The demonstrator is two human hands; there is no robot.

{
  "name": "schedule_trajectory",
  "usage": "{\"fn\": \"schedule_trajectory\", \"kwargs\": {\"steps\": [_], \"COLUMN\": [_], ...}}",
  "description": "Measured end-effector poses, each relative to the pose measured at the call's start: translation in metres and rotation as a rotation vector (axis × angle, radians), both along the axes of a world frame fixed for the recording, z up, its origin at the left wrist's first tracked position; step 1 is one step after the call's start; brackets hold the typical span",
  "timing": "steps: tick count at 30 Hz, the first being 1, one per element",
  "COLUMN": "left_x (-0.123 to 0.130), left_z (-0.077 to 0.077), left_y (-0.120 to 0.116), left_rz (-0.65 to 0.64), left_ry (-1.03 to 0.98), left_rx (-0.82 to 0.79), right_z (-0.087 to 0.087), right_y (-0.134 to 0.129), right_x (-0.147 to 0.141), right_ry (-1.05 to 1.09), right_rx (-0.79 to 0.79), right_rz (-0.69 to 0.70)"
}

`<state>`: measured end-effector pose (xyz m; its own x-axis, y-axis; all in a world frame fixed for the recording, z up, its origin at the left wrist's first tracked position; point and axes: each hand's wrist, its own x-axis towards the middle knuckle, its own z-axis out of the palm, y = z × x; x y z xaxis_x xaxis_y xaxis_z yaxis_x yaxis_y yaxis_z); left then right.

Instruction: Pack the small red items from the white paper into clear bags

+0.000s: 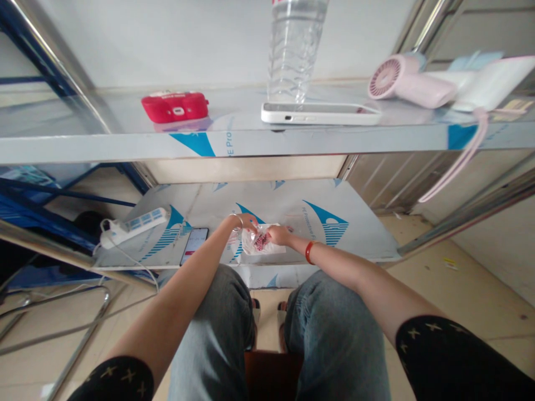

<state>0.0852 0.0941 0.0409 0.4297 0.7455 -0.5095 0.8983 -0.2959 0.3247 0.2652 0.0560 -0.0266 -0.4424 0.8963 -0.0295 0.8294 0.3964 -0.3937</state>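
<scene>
A small clear plastic bag lies near the front edge of the lower shelf, with small red bead-like pieces showing in it. My left hand, with a bracelet at the wrist, has its fingers bent and closed on the bag's upper left edge. From the right, my right hand is closed at the bag's right side, its fingertips against the plastic beside the red pieces. The fingertips are small and partly hidden. Under the bag is a pale sheet, hard to make out.
On the lower shelf lie a phone and a white power strip with a cable. Above it, the upper shelf holds a red case, a water bottle, a white-cased phone and a pink handheld fan.
</scene>
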Motion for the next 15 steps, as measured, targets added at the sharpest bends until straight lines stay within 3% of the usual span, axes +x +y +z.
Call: {"fn": "schedule_trajectory", "kwargs": {"steps": [8,15], "left_x": [0.002,-0.001], "left_z": [0.000,0.008], "left_y": [0.001,-0.004], "left_rz": [0.071,0.053], "left_ry": [0.032,0.023], "left_rx": [-0.013,0.020], "right_z": [0.035,0.049], "right_y": [0.014,0.010], "right_x": [-0.012,-0.017], "right_ry": [0.238,0.350], "right_rx": [0.220,0.176], "right_rz": [-0.126,-0.072]}}
